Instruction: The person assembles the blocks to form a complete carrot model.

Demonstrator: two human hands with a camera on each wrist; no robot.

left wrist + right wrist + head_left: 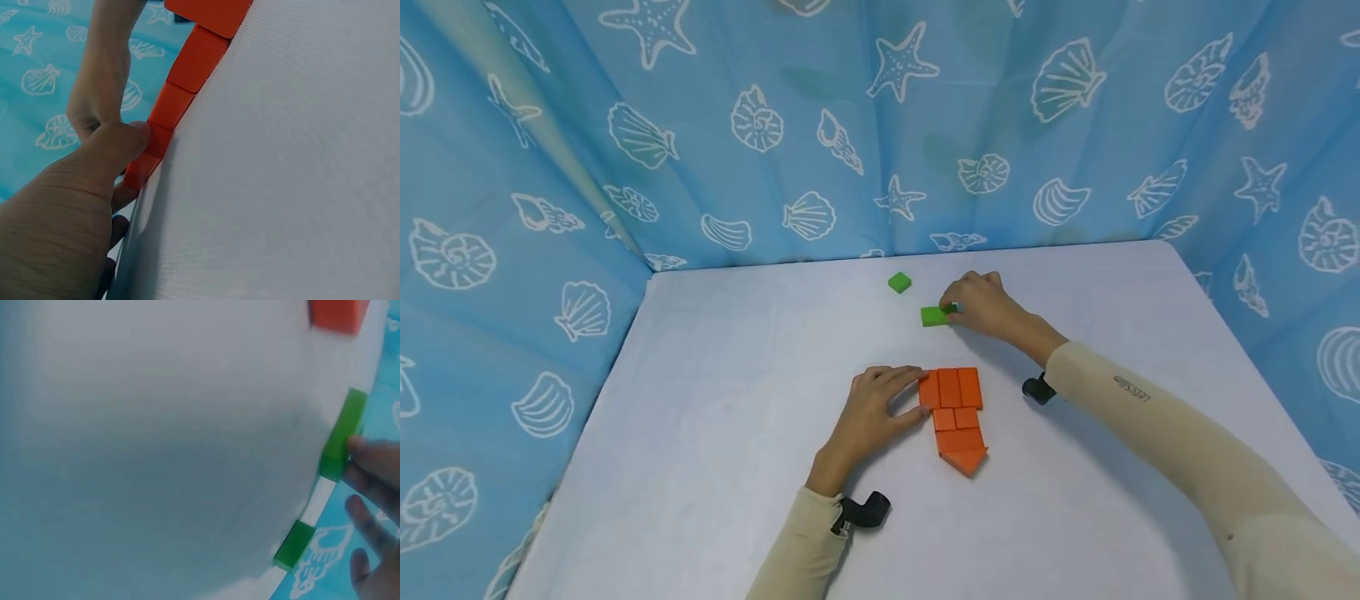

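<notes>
Several orange blocks (958, 418) lie flat and close together on the white table, with a pointed piece at the near end. My left hand (874, 408) is at their far left, its thumb and forefinger gripping the leftmost orange block (928, 389) by its two ends. In the left wrist view, the thumb presses on the orange block's edge (157, 139). Farther back, my right hand (985, 307) pinches the right part of a long green block (933, 317), which the fingers partly cover. The right wrist view shows fingertips on that green block (347, 428).
A smaller green block (899, 282) sits near the table's back edge, left of the long one. The white table (737, 375) meets a blue shell-patterned curtain (820, 167) behind and at the sides. A black wrist camera (867, 509) is strapped to the left wrist.
</notes>
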